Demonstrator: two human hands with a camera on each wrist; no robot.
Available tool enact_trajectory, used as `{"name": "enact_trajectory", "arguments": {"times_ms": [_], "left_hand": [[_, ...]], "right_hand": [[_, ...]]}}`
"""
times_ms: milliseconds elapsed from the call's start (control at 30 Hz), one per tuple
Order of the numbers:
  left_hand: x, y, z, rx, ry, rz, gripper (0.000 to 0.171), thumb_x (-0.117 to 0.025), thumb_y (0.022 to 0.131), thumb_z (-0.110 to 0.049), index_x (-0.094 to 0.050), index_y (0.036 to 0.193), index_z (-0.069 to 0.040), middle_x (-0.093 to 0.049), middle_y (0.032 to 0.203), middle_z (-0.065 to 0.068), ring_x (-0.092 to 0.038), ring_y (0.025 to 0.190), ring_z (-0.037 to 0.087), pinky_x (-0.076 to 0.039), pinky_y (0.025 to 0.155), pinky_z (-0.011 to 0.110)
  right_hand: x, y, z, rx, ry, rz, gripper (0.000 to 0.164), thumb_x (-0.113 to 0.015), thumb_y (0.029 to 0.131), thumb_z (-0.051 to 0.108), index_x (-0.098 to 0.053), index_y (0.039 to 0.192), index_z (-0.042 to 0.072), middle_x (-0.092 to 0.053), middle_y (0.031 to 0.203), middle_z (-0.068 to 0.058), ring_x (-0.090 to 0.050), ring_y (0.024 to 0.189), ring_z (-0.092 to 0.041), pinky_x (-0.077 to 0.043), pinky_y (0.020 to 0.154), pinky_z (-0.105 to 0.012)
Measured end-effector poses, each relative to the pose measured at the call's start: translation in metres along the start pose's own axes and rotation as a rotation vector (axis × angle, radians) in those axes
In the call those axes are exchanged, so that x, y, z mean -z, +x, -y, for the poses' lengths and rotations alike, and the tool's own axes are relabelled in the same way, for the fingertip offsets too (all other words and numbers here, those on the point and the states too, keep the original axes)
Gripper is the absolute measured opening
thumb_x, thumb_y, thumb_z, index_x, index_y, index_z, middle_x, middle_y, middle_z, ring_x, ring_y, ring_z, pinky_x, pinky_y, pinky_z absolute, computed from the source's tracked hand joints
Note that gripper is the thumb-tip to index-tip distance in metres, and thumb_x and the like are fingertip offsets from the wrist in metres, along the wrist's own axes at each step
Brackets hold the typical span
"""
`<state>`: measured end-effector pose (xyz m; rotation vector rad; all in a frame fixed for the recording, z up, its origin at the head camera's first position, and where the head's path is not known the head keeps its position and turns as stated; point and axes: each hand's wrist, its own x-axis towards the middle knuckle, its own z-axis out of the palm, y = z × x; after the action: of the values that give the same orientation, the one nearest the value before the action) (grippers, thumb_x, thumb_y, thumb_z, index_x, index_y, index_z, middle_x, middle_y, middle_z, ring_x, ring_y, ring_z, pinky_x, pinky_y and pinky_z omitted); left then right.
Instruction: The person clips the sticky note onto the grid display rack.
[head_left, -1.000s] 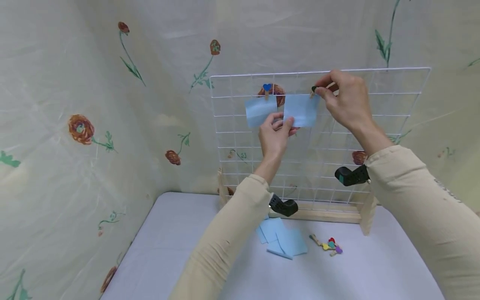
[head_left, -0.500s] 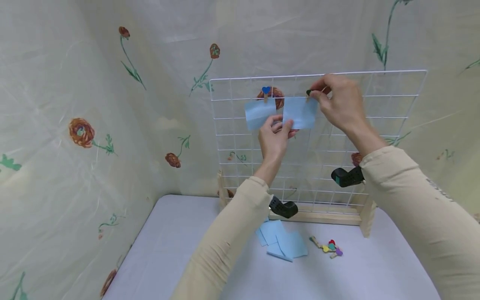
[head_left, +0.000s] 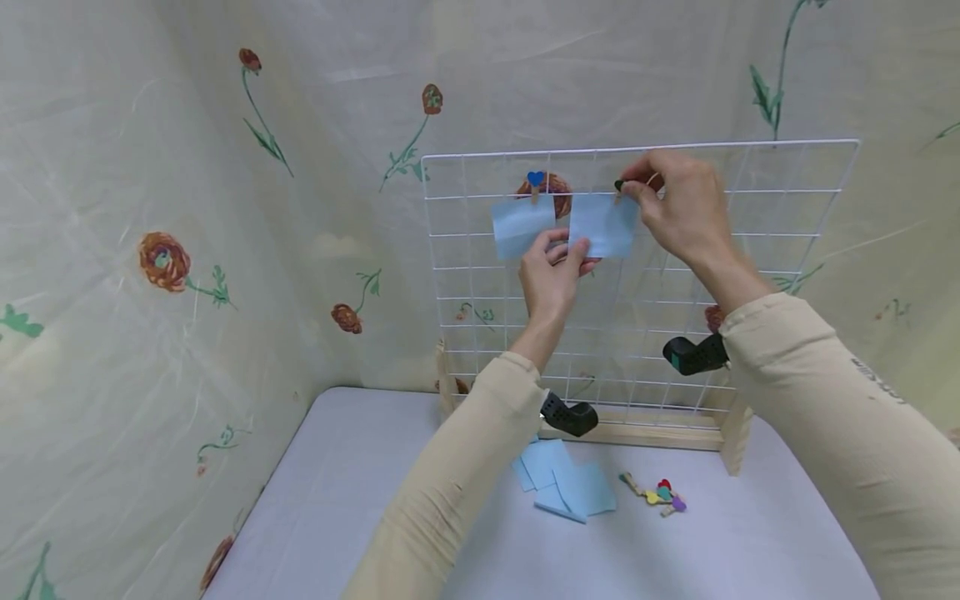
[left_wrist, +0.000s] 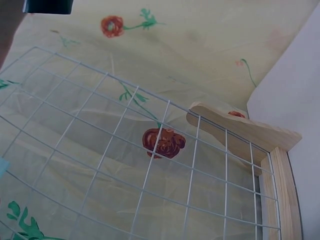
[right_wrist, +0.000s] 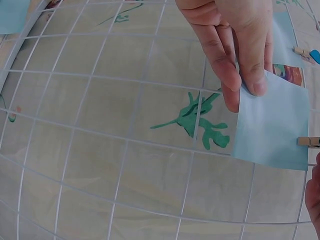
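Observation:
My left hand [head_left: 551,271] pinches the lower left corner of a light blue paper note [head_left: 603,225], thumb in front. At the note's upper right, my right hand [head_left: 686,204] pinches a small wooden clothespin [right_wrist: 309,141] with a dark decoration, its jaws over the paper's edge. The note lies against a white wire grid [head_left: 780,191]. Left of it, another blue note [head_left: 522,229] hangs from a clothespin with a blue heart [head_left: 535,178]. In the right wrist view, the left thumb presses the note's corner and only part of the right hand shows at the edge.
Several blue notes [head_left: 585,487] lie overlapping on the white table [head_left: 360,467]. To their right is a small pile of clothespins [head_left: 660,496] with coloured decorations. The grid stands on a wooden base [head_left: 660,433], with a flower-printed cloth [head_left: 225,167] behind it.
My right hand and the clothespin have shifted slightly left along the note's top edge. The left hand keeps its hold on the note; the camera view has moved a little.

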<state>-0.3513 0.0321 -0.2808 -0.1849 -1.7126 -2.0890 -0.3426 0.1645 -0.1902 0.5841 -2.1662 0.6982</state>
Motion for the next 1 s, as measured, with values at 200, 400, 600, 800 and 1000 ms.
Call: {"name": "enact_trajectory", "arguments": {"times_ms": [200, 400, 600, 800, 1000], "left_hand": [[-0.0001, 0.0003, 0.0, -0.009, 0.001, -0.001, 0.023, -0.066, 0.087, -0.015, -0.061, 0.107, -0.004, -0.073, 0.088, 0.014, -0.072, 0.071, 0.022, -0.057, 0.064, 0.022], [0.0005, 0.0004, 0.0012, -0.015, 0.016, 0.012, 0.023, -0.065, 0.088, -0.015, -0.061, 0.108, -0.006, -0.073, 0.089, 0.012, -0.072, 0.07, 0.018, -0.057, 0.065, 0.021], [0.0004, 0.0011, 0.0019, -0.008, 0.01, 0.009, 0.022, -0.065, 0.088, -0.015, -0.061, 0.107, -0.006, -0.073, 0.089, 0.012, -0.072, 0.07, 0.018, -0.057, 0.066, 0.021], [0.0003, 0.0009, 0.0017, -0.008, -0.004, 0.002, 0.021, -0.066, 0.088, -0.014, -0.062, 0.106, -0.005, -0.073, 0.086, 0.014, -0.072, 0.068, 0.018, -0.057, 0.065, 0.022], [0.0002, 0.0008, 0.0021, -0.012, -0.013, 0.009, 0.021, -0.066, 0.088, -0.014, -0.062, 0.106, -0.005, -0.073, 0.086, 0.014, -0.072, 0.068, 0.017, -0.057, 0.065, 0.022]], "right_hand": [[0.0004, -0.0005, 0.0011, -0.011, -0.002, 0.008, 0.012, -0.06, 0.091, 0.007, -0.067, 0.097, 0.0, -0.067, 0.092, -0.018, -0.059, 0.08, -0.03, -0.036, 0.066, -0.031], [0.0006, -0.0014, 0.0017, -0.023, 0.0, 0.018, 0.013, -0.059, 0.092, 0.008, -0.066, 0.099, -0.001, -0.067, 0.094, -0.018, -0.059, 0.082, -0.031, -0.038, 0.068, -0.032], [-0.0005, -0.0015, 0.001, -0.019, -0.004, 0.009, 0.013, -0.06, 0.091, 0.007, -0.066, 0.099, -0.001, -0.067, 0.095, -0.018, -0.059, 0.081, -0.031, -0.039, 0.068, -0.032], [-0.0038, -0.0033, 0.0024, -0.021, 0.007, -0.014, 0.015, -0.06, 0.091, 0.008, -0.067, 0.102, -0.001, -0.068, 0.097, -0.018, -0.06, 0.08, -0.031, -0.041, 0.069, -0.032], [-0.0048, -0.0051, 0.003, -0.025, 0.004, -0.027, 0.018, -0.057, 0.093, 0.008, -0.068, 0.106, 0.0, -0.068, 0.101, -0.018, -0.061, 0.082, -0.031, -0.044, 0.071, -0.034]]}}
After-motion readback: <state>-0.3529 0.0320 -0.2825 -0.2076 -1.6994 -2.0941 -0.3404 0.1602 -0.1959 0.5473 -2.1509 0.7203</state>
